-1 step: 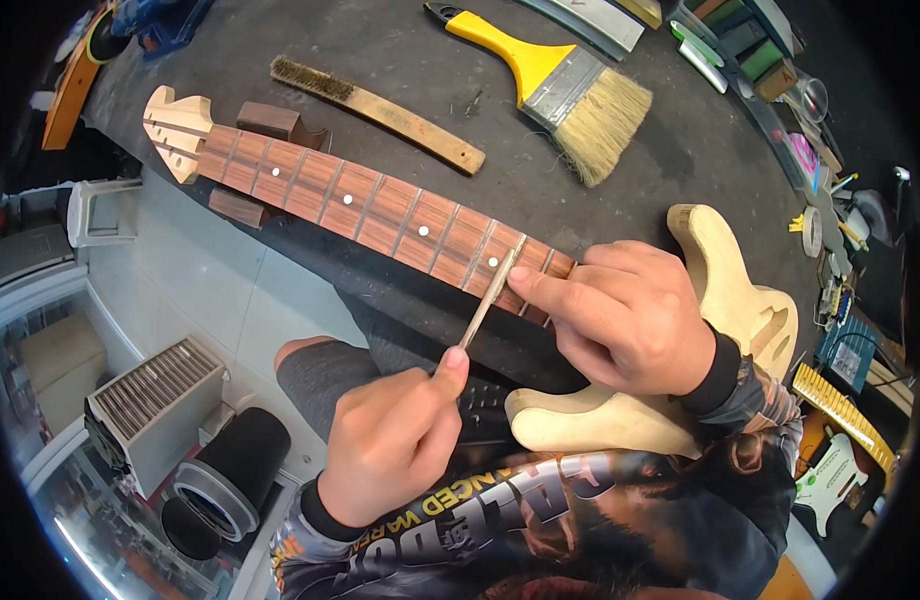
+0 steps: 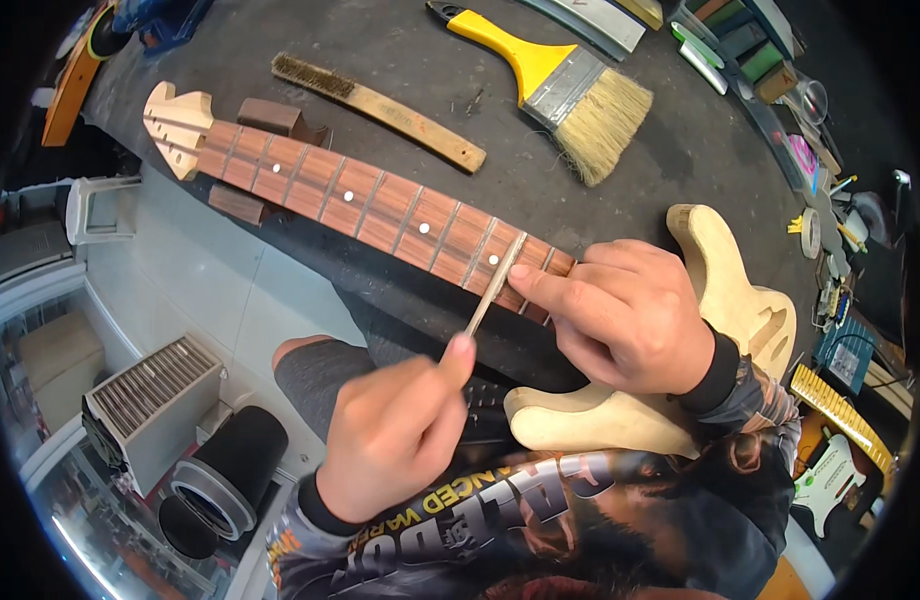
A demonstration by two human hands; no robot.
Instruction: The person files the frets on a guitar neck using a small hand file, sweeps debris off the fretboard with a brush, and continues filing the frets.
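An unfinished electric guitar lies across the bench edge and my lap, its pale headstock [image 2: 180, 128] at the far left. Dark lines of frets or slots and white dots mark the brown fretboard [image 2: 390, 208], and the bare wooden body [image 2: 735, 290] is at the right. My left hand [image 2: 395, 425] pinches the near end of a thin file [image 2: 495, 285], which lies slantwise along one fret line. Over the body end of the neck is my right hand [image 2: 630, 315], fingers curled around there. Its index fingertip presses beside the file. The right thumb is mostly hidden.
Dark wooden blocks [image 2: 270, 117] prop the neck near the headstock. Beyond it on the bench lie a wire brush [image 2: 380, 112] and a wide yellow-handled paintbrush [image 2: 555, 85]. A black bin [image 2: 235, 465] stands on the floor at left. Another guitar [image 2: 830, 470] is at right.
My left hand has moved up slightly along with the file. The right hand stays in place on the neck.
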